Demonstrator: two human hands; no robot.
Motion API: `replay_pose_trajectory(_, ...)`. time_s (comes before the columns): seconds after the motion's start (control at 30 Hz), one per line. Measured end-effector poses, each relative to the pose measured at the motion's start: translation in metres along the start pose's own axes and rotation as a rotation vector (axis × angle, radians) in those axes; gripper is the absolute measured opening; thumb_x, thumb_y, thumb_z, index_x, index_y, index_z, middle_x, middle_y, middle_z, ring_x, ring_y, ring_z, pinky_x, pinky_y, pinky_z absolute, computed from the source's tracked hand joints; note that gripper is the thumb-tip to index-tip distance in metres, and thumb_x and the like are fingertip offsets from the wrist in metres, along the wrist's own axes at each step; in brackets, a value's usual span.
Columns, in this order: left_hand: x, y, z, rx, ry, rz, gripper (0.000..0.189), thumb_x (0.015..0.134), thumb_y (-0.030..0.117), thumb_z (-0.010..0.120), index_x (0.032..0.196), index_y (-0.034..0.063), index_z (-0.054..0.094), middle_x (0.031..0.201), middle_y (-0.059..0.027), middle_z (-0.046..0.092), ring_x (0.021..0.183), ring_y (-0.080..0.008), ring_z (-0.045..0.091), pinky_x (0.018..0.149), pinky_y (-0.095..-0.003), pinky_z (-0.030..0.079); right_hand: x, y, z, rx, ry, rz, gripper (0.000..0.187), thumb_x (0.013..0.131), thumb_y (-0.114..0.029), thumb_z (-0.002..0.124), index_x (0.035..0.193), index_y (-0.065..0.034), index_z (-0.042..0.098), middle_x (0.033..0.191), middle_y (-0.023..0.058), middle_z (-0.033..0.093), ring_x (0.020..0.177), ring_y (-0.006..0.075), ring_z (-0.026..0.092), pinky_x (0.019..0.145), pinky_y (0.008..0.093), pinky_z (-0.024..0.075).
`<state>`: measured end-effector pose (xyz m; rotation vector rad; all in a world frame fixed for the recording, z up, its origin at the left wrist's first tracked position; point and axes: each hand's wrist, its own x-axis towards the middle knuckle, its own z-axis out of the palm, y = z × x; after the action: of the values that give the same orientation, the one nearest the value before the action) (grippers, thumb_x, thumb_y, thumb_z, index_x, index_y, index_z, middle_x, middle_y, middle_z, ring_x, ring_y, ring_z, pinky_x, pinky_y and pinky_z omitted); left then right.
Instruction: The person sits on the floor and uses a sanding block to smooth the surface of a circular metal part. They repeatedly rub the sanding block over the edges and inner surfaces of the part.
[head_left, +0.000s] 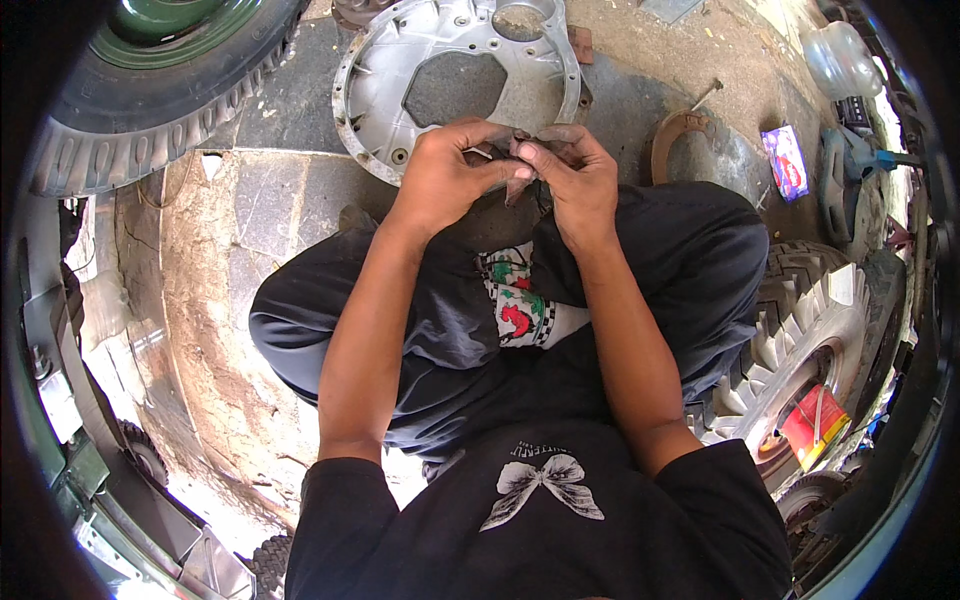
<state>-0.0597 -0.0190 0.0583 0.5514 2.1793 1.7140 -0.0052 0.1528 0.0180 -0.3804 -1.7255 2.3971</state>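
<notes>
My left hand and my right hand meet above my crossed legs, fingertips nearly touching. Between them they pinch a small, crumpled dark piece of cloth or similar thin material; the fingers hide much of it, so its kind is hard to tell. Just beyond the hands a cast metal bell housing lies on the floor, with a large angular opening in its middle and bolt holes around its rim. A patterned cloth with a red rooster rests between my legs.
A large tyre on a green wheel is at the upper left. To the right are a curved brown brake shoe, a purple packet, a clear plastic bottle, another tyre and a red and yellow container.
</notes>
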Motion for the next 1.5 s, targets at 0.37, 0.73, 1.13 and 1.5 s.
replay_pose_trajectory(0.37, 0.001, -0.001, 0.004, 0.121, 0.088, 0.018, 0.022, 0.093, 0.014, 0.079, 0.106, -0.0027, 0.077, 0.097, -0.0116, 0.076, 0.086, -0.0151, 0.069, 0.079, -0.0299, 0.054, -0.002, -0.005, 0.004, 0.095, -0.041, -0.025, 0.034, 0.09, -0.008, 0.082, 0.118, 0.0036, 0.068, 0.108, 0.0088, 0.073, 0.097, 0.0133, 0.068, 0.087, 0.0276, 0.055)
replay_pose_trajectory(0.73, 0.002, -0.006, -0.004, -0.237, 0.049, -0.147, 0.024, 0.097, 0.02, 0.076, 0.108, -0.0003, 0.079, 0.093, -0.0066, 0.077, 0.087, -0.0118, 0.067, 0.078, -0.0289, 0.052, 0.0, -0.009, 0.002, -0.09, -0.178, 0.104, 0.039, 0.093, -0.006, 0.079, 0.128, 0.0049, 0.068, 0.11, 0.0087, 0.075, 0.101, 0.0134, 0.069, 0.088, 0.027, 0.0554)
replay_pose_trajectory(1.13, 0.001, -0.009, 0.002, -0.312, 0.134, -0.169, 0.027, 0.099, 0.018, 0.074, 0.118, -0.0011, 0.073, 0.107, -0.008, 0.075, 0.099, -0.0138, 0.069, 0.085, -0.029, 0.056, -0.004, 0.001, 0.006, -0.326, -0.021, -0.171, 0.016, 0.09, -0.011, 0.08, 0.103, -0.0021, 0.077, 0.101, 0.0089, 0.077, 0.091, 0.0137, 0.069, 0.082, 0.029, 0.0543)
replay_pose_trajectory(1.5, 0.001, -0.001, -0.011, -0.601, 0.05, -0.354, 0.033, 0.097, 0.016, 0.075, 0.122, -0.0032, 0.067, 0.116, -0.011, 0.072, 0.103, -0.0174, 0.069, 0.088, -0.0315, 0.057, 0.001, -0.004, 0.004, -0.413, -0.141, -0.295, 0.014, 0.097, -0.007, 0.073, 0.109, -0.0002, 0.073, 0.099, 0.0061, 0.074, 0.09, 0.0108, 0.066, 0.078, 0.0268, 0.052)
